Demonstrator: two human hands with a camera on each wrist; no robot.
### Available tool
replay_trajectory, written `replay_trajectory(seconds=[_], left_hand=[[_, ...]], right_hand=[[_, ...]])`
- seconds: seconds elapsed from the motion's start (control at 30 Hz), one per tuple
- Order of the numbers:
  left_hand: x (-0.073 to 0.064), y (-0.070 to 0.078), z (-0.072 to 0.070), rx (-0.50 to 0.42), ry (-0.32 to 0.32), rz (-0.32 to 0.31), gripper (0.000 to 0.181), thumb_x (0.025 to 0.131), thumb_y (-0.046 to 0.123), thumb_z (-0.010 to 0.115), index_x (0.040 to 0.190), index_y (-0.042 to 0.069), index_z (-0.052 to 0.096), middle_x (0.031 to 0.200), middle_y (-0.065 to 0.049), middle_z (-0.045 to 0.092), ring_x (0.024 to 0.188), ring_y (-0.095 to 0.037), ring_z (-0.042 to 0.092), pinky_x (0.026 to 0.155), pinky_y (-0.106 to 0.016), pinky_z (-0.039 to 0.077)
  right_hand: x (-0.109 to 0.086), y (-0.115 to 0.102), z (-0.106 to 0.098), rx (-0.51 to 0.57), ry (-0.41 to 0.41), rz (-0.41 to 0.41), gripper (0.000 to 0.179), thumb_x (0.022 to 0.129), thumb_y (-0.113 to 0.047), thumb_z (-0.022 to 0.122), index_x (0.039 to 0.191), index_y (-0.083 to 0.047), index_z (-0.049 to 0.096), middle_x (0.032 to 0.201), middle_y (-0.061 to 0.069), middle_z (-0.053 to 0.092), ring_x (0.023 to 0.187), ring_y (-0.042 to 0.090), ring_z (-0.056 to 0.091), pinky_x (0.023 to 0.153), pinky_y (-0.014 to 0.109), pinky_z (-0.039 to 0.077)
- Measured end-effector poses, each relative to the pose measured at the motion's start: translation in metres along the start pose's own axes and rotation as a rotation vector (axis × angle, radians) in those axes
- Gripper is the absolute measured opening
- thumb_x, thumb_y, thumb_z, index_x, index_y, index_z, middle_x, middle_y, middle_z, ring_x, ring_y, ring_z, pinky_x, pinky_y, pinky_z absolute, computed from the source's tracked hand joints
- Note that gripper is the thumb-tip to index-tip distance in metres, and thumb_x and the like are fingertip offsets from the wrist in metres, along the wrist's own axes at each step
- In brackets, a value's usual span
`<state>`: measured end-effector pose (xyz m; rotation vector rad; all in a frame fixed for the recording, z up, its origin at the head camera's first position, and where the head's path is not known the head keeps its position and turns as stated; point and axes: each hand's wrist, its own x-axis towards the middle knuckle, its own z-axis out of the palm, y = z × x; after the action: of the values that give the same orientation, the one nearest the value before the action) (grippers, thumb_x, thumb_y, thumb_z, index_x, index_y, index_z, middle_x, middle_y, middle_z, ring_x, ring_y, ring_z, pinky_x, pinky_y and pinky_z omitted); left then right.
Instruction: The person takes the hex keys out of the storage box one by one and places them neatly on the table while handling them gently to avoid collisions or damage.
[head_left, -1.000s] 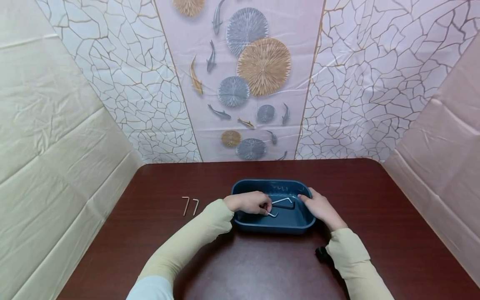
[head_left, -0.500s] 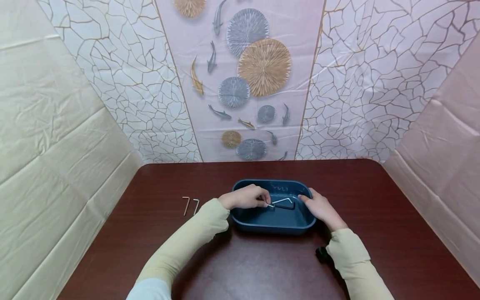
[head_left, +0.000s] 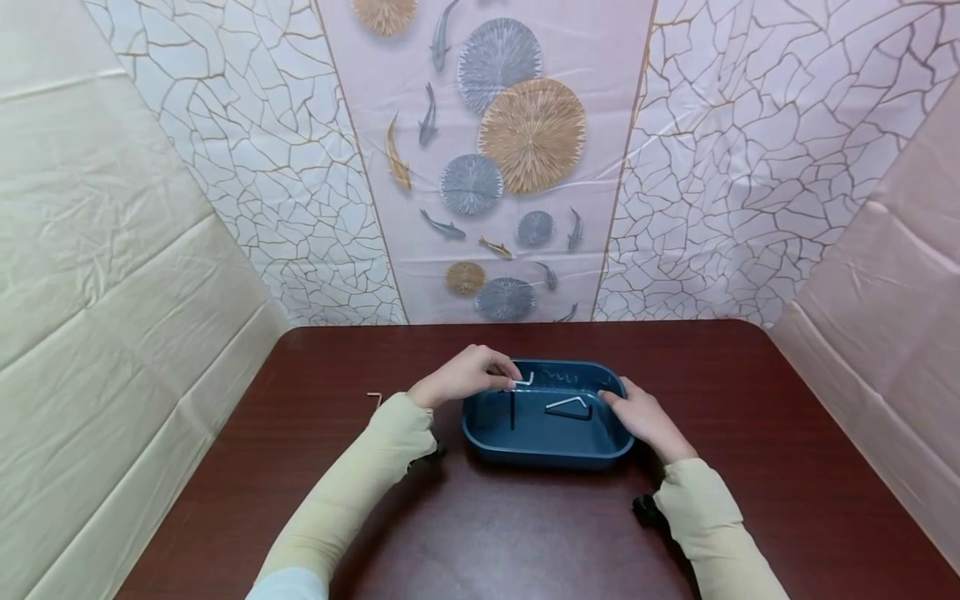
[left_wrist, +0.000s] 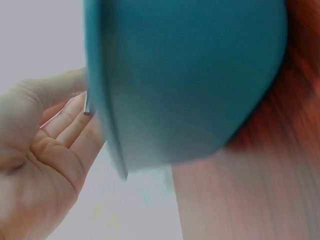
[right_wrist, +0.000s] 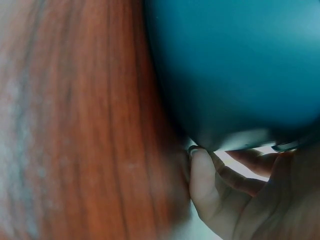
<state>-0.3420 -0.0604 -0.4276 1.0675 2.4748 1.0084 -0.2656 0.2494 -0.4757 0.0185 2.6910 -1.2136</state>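
Note:
My left hand (head_left: 474, 372) pinches a silver hex key (head_left: 525, 381) above the left end of the blue tray (head_left: 547, 457). Its short leg points up in the head view. In the left wrist view, one metal end of the hex key shows beside the tray rim. My right hand (head_left: 645, 417) holds the tray's right end, thumb over the rim. Inside the tray lie another silver hex key (head_left: 566, 402) and a dark L-shaped hex key (head_left: 572, 416) close beside it. A dark straight bar (head_left: 512, 412) lies at the tray's left; its kind is unclear.
A copper-coloured hex key (head_left: 377, 398) lies on the dark red table (head_left: 510, 533) left of the tray, partly hidden by my left sleeve (head_left: 337, 492). Patterned cloth (head_left: 690, 208) hangs behind the table, and pale cloth walls stand at both sides.
My left hand has lifted the silver hex key from the tray floor and moved left and up to the rim. The left sleeve now covers one table hex key. My right hand stays.

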Motion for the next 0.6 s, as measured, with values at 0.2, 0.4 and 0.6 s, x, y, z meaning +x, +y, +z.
replay_trajectory(seconds=[0.2, 0.4, 0.6], left_hand=[[-0.023, -0.014, -0.022, -0.077, 0.107, -0.059, 0.016, 0.098, 0.017, 0.069, 0.111, 0.013, 0.075, 0.103, 0.004, 0.073, 0.091, -0.014, 0.072, 0.082, -0.033, 0.057], [-0.057, -0.031, -0.042, -0.125, 0.219, -0.119, 0.016, 0.096, 0.011, 0.07, 0.11, 0.004, 0.075, 0.1, -0.008, 0.075, 0.089, -0.021, 0.073, 0.081, -0.039, 0.058], [-0.097, -0.051, -0.06, -0.1, 0.315, -0.189, 0.016, 0.093, 0.008, 0.073, 0.107, 0.003, 0.075, 0.096, -0.009, 0.075, 0.083, -0.014, 0.073, 0.081, -0.049, 0.057]], right_hand=[[-0.001, 0.0, -0.003, 0.01, -0.015, -0.002, 0.067, 0.108, -0.043, 0.04, 0.154, 0.005, 0.026, 0.15, 0.033, 0.037, 0.131, 0.048, 0.045, 0.099, 0.061, 0.043], [-0.002, -0.002, -0.002, 0.022, -0.012, 0.011, 0.066, 0.108, -0.043, 0.041, 0.153, 0.004, 0.029, 0.147, 0.033, 0.041, 0.125, 0.045, 0.052, 0.094, 0.055, 0.048], [-0.002, -0.002, -0.001, 0.029, -0.014, 0.014, 0.067, 0.108, -0.042, 0.041, 0.153, 0.005, 0.028, 0.147, 0.033, 0.04, 0.124, 0.046, 0.053, 0.094, 0.056, 0.049]])
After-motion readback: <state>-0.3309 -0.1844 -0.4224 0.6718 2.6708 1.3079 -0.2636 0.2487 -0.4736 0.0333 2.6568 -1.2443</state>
